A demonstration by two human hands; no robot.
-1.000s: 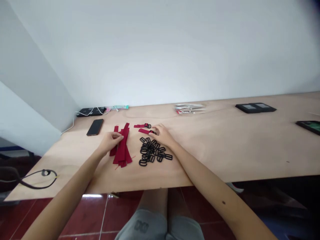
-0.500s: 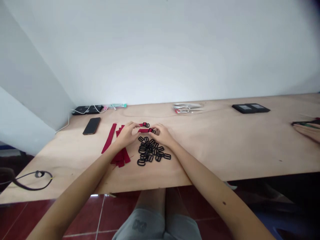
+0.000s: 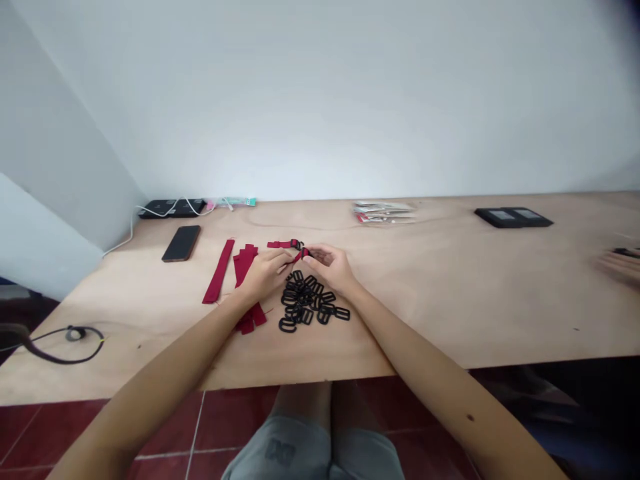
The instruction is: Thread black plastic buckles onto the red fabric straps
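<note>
A short red strap (image 3: 299,257) with a black buckle threaded on its end is held between my two hands. My left hand (image 3: 266,273) is closed on the strap's left part. The fingers of my right hand (image 3: 334,268) pinch its buckle end, partly hiding it. Just beyond them, a second red strap with a black buckle (image 3: 283,245) lies on the table. A pile of loose black buckles and hooks (image 3: 306,293) sits below my hands. Several red straps (image 3: 244,261) are stacked beside and under my left wrist, and one lone strap (image 3: 219,272) lies further left.
A phone (image 3: 181,243) lies at the left, with black boxes (image 3: 173,208) and a white cable behind it. Flat packets (image 3: 384,213) and black cases (image 3: 513,217) line the wall side. A cable loop (image 3: 70,360) is at the left edge. Another person's hand (image 3: 620,265) shows at far right.
My left hand has shifted right and closed in on the strap, which now tilts up toward the buckle. The other person's hand at far right has also moved.
</note>
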